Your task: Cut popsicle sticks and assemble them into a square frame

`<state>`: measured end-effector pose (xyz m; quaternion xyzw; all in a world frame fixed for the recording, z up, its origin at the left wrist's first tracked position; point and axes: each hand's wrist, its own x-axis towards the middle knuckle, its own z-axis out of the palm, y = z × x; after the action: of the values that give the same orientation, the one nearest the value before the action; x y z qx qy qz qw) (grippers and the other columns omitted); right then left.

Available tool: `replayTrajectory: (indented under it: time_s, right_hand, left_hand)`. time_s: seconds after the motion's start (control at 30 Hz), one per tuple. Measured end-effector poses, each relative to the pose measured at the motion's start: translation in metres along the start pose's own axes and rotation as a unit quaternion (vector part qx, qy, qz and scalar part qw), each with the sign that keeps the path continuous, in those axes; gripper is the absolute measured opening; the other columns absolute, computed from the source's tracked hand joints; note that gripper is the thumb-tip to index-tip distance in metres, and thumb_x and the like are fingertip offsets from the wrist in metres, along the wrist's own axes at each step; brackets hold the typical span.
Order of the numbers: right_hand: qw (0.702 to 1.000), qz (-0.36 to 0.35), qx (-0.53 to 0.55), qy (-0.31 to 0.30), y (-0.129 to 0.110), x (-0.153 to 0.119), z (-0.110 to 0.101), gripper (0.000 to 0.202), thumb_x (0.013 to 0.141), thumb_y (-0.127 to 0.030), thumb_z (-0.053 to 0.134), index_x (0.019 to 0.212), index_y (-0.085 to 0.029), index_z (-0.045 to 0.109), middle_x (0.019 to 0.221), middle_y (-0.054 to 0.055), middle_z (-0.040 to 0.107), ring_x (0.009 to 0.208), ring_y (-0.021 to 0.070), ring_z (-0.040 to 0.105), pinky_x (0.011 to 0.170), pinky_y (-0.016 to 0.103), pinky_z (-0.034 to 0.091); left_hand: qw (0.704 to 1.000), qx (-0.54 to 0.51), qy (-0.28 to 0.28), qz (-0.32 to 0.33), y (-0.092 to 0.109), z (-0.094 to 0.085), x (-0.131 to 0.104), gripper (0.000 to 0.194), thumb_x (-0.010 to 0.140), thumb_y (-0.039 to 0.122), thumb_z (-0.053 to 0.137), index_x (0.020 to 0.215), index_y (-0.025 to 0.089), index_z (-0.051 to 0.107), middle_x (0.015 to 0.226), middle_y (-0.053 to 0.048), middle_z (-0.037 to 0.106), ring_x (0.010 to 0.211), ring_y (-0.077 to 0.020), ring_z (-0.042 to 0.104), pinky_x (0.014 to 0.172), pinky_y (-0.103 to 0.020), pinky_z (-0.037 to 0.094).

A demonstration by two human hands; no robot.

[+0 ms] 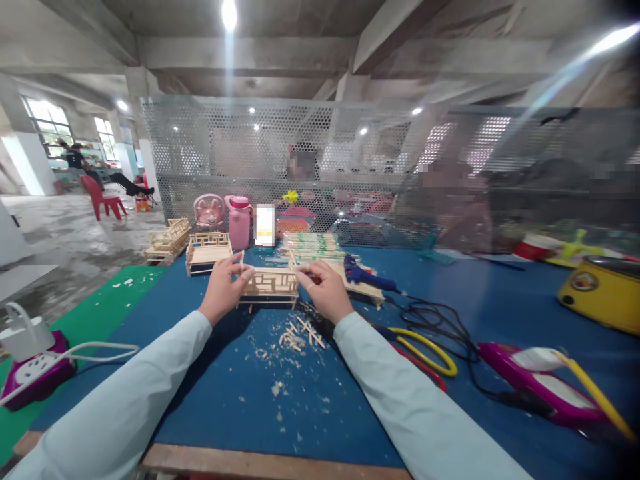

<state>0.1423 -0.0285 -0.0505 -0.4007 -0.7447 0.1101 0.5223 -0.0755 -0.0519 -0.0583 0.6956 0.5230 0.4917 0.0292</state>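
Between my hands is a small wooden stick model with railings, raised a little over the blue table or standing on it; I cannot tell which. My left hand pinches its left end near an upright post. At the right end, my right hand has its fingers closed on the model's corner by another thin post. A pile of short cut sticks lies just in front. Beyond the right hand rests a blue glue gun. Bundled sticks lie behind the model.
Similar stick models stand at the back left, beside a pink bottle and a lit phone. Yellow-and-red-handled cutters, black cable, a purple power strip and a yellow pot occupy the right. Perforated metal screen borders the back.
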Motion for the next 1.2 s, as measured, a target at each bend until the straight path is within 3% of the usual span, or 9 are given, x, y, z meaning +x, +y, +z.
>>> replayTrajectory:
  time_s: [0.17,0.3,0.43,0.5,0.7,0.83,0.97,1.1,1.2]
  right_hand:
    - [0.998,-0.047,-0.046,0.022,-0.006,0.000,0.004,0.019,0.078,-0.031,0.050,0.075,-0.021,0.066,0.078,0.004,0.055,0.078,0.0182,0.054,0.075,0.033,0.045]
    - [0.986,-0.102,-0.097,0.089,-0.023,-0.003,-0.013,0.020,0.082,-0.030,0.048,0.078,-0.022,0.066,0.082,0.005,0.055,0.085,0.0201,0.053,0.081,0.035,0.042]
    - [0.977,-0.163,-0.131,0.035,-0.047,-0.019,-0.023,0.019,0.083,-0.029,0.049,0.079,-0.022,0.066,0.082,0.006,0.058,0.084,0.0205,0.053,0.079,0.035,0.043]
    - [0.977,-0.168,-0.130,0.003,-0.055,-0.031,-0.022,0.019,0.083,-0.029,0.049,0.079,-0.021,0.066,0.081,0.006,0.059,0.083,0.0203,0.054,0.077,0.034,0.043]
    - [0.982,0.037,-0.181,-0.042,-0.039,-0.061,-0.051,0.032,0.081,-0.034,0.047,0.109,-0.021,0.055,0.094,0.007,0.064,0.078,0.0194,0.059,0.071,0.033,0.046]
    - [0.901,0.119,-0.371,-0.190,-0.026,-0.083,-0.082,0.028,0.065,-0.044,0.063,0.078,-0.020,0.061,0.074,0.008,0.065,0.068,0.0233,0.060,0.058,0.031,0.041]
    - [0.877,0.120,-0.386,-0.260,-0.030,-0.098,-0.078,0.016,0.075,-0.032,0.053,0.063,-0.022,0.052,0.059,0.003,0.061,0.055,0.0186,0.057,0.049,0.027,0.032]
    - [0.892,0.108,-0.400,-0.180,-0.036,-0.101,-0.068,0.013,0.079,-0.021,0.042,0.084,-0.021,0.054,0.067,0.006,0.063,0.051,0.0186,0.056,0.048,0.028,0.031]
    - [0.939,0.129,-0.318,-0.041,-0.050,-0.099,-0.071,0.020,0.084,-0.026,0.034,0.095,-0.019,0.050,0.071,0.007,0.060,0.055,0.0194,0.055,0.051,0.030,0.036]
  left_hand:
    - [0.999,0.027,0.045,0.014,0.001,0.000,-0.004,0.021,0.080,0.031,0.052,0.087,0.019,0.068,0.117,-0.011,0.059,0.116,-0.0258,0.046,0.099,-0.044,0.033]
    - [0.984,0.098,0.091,0.120,0.026,-0.005,-0.019,0.038,0.082,0.030,0.049,0.117,0.016,0.053,0.139,-0.013,0.038,0.130,-0.0262,0.027,0.106,-0.046,0.021]
    - [0.980,0.103,-0.002,0.169,0.060,-0.001,-0.041,0.029,0.089,0.025,0.039,0.115,0.021,0.051,0.118,-0.009,0.058,0.114,-0.0218,0.047,0.106,-0.048,0.016]
    - [0.984,0.075,-0.089,0.135,0.069,0.005,-0.049,0.024,0.090,0.023,0.034,0.101,0.019,0.055,0.090,-0.006,0.065,0.087,-0.0182,0.057,0.096,-0.041,0.033]
    - [0.985,-0.035,-0.167,0.027,0.063,0.013,-0.051,0.026,0.090,0.030,0.031,0.072,0.020,0.047,0.068,-0.002,0.054,0.061,-0.0146,0.047,0.060,-0.025,0.036]
    - [0.975,-0.132,-0.179,-0.022,0.058,0.015,-0.049,0.026,0.088,0.029,0.034,0.066,0.019,0.043,0.062,0.001,0.049,0.059,-0.0130,0.045,0.058,-0.024,0.033]
    - [0.957,-0.199,-0.201,-0.061,0.058,0.022,-0.052,0.027,0.087,0.032,0.036,0.065,0.018,0.043,0.059,0.003,0.046,0.058,-0.0118,0.042,0.057,-0.023,0.033]
    - [0.936,-0.257,-0.224,-0.092,0.060,0.025,-0.054,0.030,0.088,0.038,0.034,0.067,0.018,0.043,0.059,0.003,0.044,0.056,-0.0106,0.041,0.056,-0.023,0.034]
    - [0.930,-0.262,-0.258,-0.025,0.067,0.019,-0.057,0.031,0.089,0.038,0.034,0.067,0.018,0.044,0.071,-0.001,0.052,0.069,-0.0133,0.050,0.068,-0.026,0.041]
